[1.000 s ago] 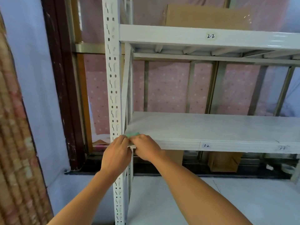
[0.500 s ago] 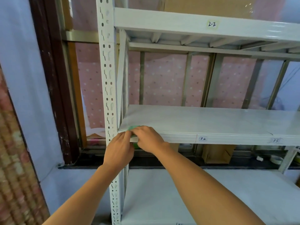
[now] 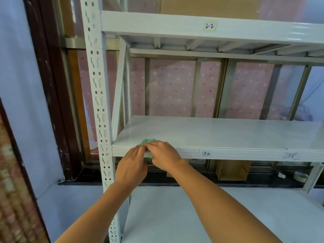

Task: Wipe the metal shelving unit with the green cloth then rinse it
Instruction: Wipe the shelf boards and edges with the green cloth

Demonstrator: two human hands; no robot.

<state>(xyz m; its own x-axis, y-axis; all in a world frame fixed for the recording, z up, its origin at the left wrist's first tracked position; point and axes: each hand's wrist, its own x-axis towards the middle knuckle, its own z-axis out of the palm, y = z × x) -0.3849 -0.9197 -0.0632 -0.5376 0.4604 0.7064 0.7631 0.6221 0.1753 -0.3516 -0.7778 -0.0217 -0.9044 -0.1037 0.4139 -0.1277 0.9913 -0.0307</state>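
A white metal shelving unit [image 3: 228, 135] fills the view, with a perforated upright [image 3: 98, 95] at its front left. A green cloth [image 3: 148, 141] is folded over the front edge of the middle shelf near that upright; most of it is hidden under my fingers. My left hand [image 3: 132, 165] and my right hand [image 3: 163, 156] meet at the edge, both gripping the cloth against the beam. A bit of green also shows below the beam between the hands.
An upper shelf labelled 2-2 [image 3: 209, 26] carries a cardboard box [image 3: 208, 6]. A lower shelf [image 3: 210, 216] lies beneath my arms. A window with pink dotted film [image 3: 171, 88], a brown door frame [image 3: 50, 95] and a paper bag [image 3: 233, 170] stand behind.
Both hands and the cloth slid a little to the right along the shelf's front edge, away from the upright. My view has moved closer to the shelf.
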